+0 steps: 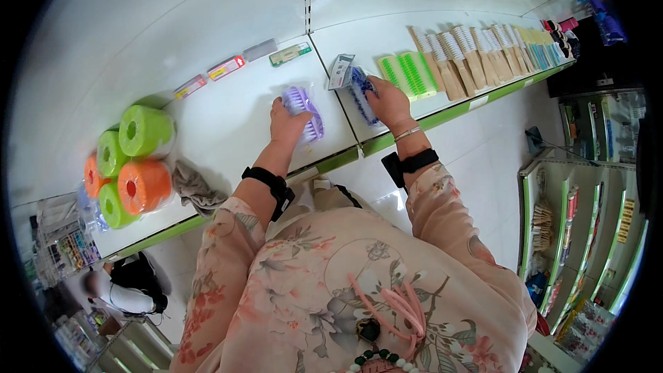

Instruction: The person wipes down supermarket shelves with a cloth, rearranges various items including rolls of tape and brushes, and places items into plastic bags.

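My left hand (289, 122) grips a purple scrub brush (305, 114) in clear plastic wrap, its pale bristles facing left, at the white shelf (233, 109). To the right, my right hand (386, 101) holds a dark blue brush (361, 94) with white and blue bristles, also wrapped, a printed card tag (341, 71) at its upper end. Just right of that hand lie yellow brushes with green bristles (409, 72). Beyond them is a row of wooden-handled brushes (458, 59).
Wrapped green (146, 130) and orange rolls (144, 186) stand at the left beside a grey cloth (194, 189). Price-label holders (226, 67) lie near the back panel. A person (127, 290) is at lower left. Stocked shelves (570, 238) stand at right.
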{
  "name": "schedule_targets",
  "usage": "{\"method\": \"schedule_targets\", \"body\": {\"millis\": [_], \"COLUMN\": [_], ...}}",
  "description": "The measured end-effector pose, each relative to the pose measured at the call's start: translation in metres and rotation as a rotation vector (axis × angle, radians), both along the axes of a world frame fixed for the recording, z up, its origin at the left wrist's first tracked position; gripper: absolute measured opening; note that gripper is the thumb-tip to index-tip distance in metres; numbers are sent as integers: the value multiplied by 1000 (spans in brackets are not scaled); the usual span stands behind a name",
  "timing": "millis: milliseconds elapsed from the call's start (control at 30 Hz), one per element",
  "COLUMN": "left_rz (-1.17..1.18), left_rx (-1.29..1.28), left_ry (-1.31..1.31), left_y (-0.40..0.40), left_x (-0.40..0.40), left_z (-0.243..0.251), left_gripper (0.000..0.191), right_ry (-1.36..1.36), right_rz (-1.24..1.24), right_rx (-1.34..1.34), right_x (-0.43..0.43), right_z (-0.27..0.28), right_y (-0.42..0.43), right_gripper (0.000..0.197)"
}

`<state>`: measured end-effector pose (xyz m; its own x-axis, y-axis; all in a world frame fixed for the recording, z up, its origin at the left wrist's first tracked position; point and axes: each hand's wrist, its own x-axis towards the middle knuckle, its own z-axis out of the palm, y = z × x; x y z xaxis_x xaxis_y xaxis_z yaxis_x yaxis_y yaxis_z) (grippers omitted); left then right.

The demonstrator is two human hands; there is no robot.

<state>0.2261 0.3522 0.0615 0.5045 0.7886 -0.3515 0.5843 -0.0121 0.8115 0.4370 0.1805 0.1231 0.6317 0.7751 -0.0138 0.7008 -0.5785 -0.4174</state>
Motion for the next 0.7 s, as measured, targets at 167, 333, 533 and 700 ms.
{"method": "schedule_targets", "body": {"millis": [167, 333, 533, 700], "left_rz": [-26, -19, -32, -49], "left_rx": [84, 101, 126, 40], "left_ry": [84, 103, -58, -118], "left_y": [-5, 11, 21, 11], "left_x": [-11, -73, -185, -300], "left_z": [14, 30, 51, 63], "left_gripper": [96, 77, 46, 30], "right_ry": [13, -75, -20, 21], "right_rz": [5, -91, -71, 30], "right_rx": [-16, 307, 415, 600], "right_x": [-4, -9, -63, -135], "right_z": [-6, -6, 30, 36], "right_y": [-4, -18, -12, 10], "right_gripper": [41, 37, 27, 18]}}
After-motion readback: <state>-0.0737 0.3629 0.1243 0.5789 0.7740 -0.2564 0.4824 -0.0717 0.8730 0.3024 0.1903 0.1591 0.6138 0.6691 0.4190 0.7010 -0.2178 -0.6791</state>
